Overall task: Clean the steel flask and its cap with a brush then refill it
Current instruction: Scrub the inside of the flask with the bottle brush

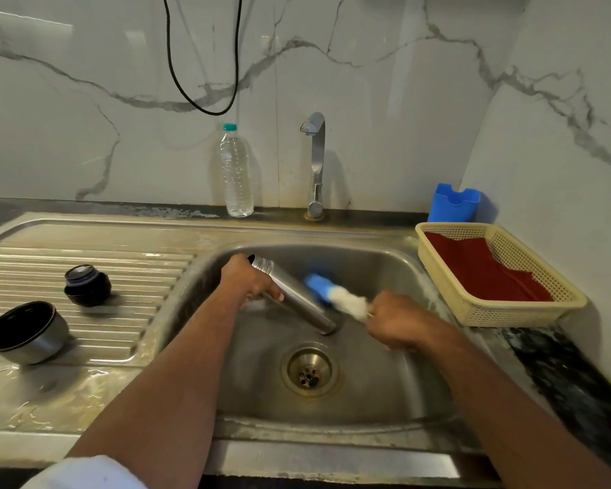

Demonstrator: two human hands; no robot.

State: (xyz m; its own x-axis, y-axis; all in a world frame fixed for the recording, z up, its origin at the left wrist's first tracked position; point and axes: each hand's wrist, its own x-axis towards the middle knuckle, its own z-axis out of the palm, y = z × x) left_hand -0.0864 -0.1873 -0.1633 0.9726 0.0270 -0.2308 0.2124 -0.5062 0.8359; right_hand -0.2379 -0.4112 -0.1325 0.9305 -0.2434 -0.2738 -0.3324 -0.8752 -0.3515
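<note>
Over the sink basin [367, 390], my left hand [247, 280] grips the steel flask [297, 298] near its open threaded neck. The flask lies tilted, mouth up to the left and base down to the right. My right hand [397, 321] holds a bottle brush [336, 294] with a blue tip and white bristles; the brush head lies against the flask's right side. On the draining board [85, 248] to the left stand the dark stopper cap [87, 285] and the steel cup lid [27, 331], its dark inside facing up.
A tap [316, 164] rises behind the basin, no water visibly running. A clear water bottle [235, 171] stands left of it. A cream basket [508, 312] with a red cloth sits on the right counter, a blue holder [454, 204] behind it. A drain [309, 370] lies below my hands.
</note>
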